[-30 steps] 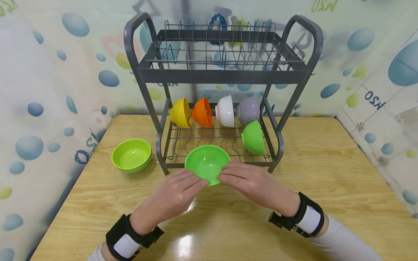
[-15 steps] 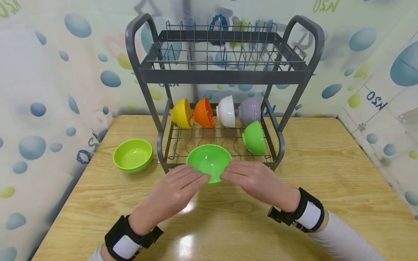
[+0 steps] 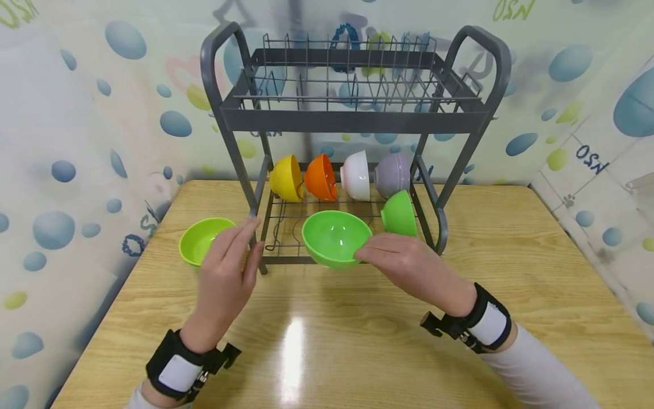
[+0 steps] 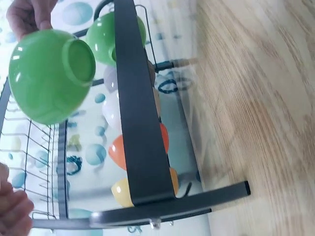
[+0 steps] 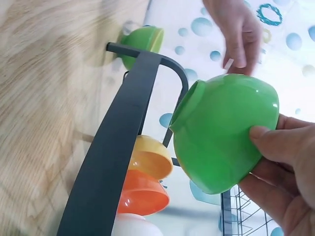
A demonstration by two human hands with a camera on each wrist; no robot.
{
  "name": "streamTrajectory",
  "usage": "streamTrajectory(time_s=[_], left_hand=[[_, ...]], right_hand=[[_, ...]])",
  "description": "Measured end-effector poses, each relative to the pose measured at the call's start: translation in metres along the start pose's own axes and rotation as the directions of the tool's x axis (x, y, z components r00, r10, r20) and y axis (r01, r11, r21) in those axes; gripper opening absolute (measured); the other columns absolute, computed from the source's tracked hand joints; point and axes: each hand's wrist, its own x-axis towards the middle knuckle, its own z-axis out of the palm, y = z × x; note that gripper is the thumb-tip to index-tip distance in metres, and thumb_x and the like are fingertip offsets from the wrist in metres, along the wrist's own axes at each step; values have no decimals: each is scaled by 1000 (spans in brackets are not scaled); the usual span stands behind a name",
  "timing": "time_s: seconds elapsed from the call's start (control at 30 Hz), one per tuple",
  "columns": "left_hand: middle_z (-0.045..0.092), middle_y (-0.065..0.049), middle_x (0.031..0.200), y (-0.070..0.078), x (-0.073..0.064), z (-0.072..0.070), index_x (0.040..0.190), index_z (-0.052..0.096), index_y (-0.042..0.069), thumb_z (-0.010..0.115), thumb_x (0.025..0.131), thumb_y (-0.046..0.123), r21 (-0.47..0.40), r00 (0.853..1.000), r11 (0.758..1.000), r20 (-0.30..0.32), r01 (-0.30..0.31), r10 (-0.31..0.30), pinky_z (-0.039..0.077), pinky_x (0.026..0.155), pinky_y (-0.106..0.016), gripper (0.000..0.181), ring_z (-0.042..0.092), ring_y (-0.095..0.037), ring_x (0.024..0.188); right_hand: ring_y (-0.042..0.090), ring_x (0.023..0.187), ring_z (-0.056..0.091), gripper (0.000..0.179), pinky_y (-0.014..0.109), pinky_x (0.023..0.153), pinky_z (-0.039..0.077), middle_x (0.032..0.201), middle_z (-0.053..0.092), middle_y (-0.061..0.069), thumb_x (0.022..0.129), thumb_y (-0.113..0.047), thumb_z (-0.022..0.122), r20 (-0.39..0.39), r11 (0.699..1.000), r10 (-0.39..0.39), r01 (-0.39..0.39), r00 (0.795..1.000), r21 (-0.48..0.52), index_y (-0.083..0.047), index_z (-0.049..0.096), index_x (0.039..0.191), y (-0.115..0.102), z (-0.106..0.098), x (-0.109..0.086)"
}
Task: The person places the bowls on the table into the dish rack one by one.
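Far left, a lime bowl (image 3: 200, 243) on the bench (image 3: 327, 363), mouth up, its right side hidden behind the left hand. Right of it, a two-tier dark metal rack (image 3: 357, 121). Along the back of the lower tier, left to right, tipped on their sides: yellow bowl (image 3: 285, 177), orange bowl (image 3: 320, 177), white bowl (image 3: 355, 176), grey-purple bowl (image 3: 392, 176). Front right of the same tier: second green bowl (image 3: 399, 213), also on its side, lower edge behind the right hand. Upper tier overhead; front rail of the lower tier runs across below.

Left hand (image 3: 225, 272): raised, well apart from the held bowl, fingers extended toward the rack, thumb apart, holding nothing. Green bowl (image 3: 334, 238): in the air before the lower tier, mouth tilted toward the person. Right hand (image 3: 409, 264): reaches in from the right, fingers and thumb pinching that bowl at its right rim.
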Motion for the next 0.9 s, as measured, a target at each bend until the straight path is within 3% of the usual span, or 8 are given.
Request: streamTrajectory(time_s=[0.1, 0.2, 0.33, 0.43, 0.6, 0.8, 0.9], left_hand=[[65, -22, 113, -10, -1, 1, 124, 59, -4, 60, 92, 9, 23, 989, 988, 6, 150, -150, 49, 89, -43, 35, 60, -35, 103], [63, -24, 116, -20, -3, 4, 124, 58, -6, 58, 94, 11, 27, 959, 960, 47, 279, -280, 48, 92, -48, 35, 59, -36, 107], [63, -24, 115, -29, -6, 8, 123, 58, -7, 56, 95, 15, -10, 902, 908, 127, 418, -413, 50, 89, -48, 35, 60, -35, 105], [64, -23, 113, -32, -7, 11, 124, 57, -6, 55, 96, 16, -55, 847, 858, 204, 511, -492, 53, 88, -46, 36, 62, -34, 103], [64, -21, 114, -33, -7, 14, 128, 56, -4, 52, 97, 21, -98, 758, 774, 313, 625, -572, 54, 87, -45, 39, 64, -32, 103], [66, -20, 112, -33, -4, 18, 125, 58, -1, 51, 98, 27, -109, 677, 696, 377, 710, -632, 54, 84, -45, 40, 65, -30, 99], [67, -19, 111, -34, -3, 20, 123, 59, 0, 48, 99, 29, -103, 644, 664, 395, 740, -656, 54, 80, -36, 40, 65, -27, 98]], right_hand=[[13, 96, 67, 25, 28, 85, 55, 101, 73, 2, 82, -5, 70, -29, 995, 46, -43, 999, 93, -8, 71, 107, 5, -1, 0], [16, 93, 69, 24, 31, 82, 56, 97, 74, 6, 81, -3, 71, -66, 983, 84, -72, 994, 170, -5, 72, 105, 9, -1, 2], [16, 87, 70, 27, 28, 77, 57, 94, 75, 7, 75, 0, 75, -105, 963, 160, -132, 982, 237, -3, 73, 102, 14, 0, 6], [11, 81, 69, 29, 21, 71, 55, 94, 75, 7, 75, -1, 75, -101, 920, 263, -218, 959, 326, -4, 73, 103, 17, 2, 8], [7, 72, 65, 27, 19, 65, 55, 96, 75, 9, 80, -1, 71, -28, 780, 451, -379, 892, 497, -2, 72, 107, 21, 3, 11], [11, 83, 66, 30, 23, 63, 53, 105, 74, 8, 87, -15, 67, 102, 589, 616, -543, 781, 598, -7, 69, 116, 27, 4, 14], [13, 94, 65, 32, 25, 68, 52, 108, 73, 4, 89, -22, 66, 154, 499, 670, -594, 726, 632, -12, 68, 119, 30, 5, 15]])
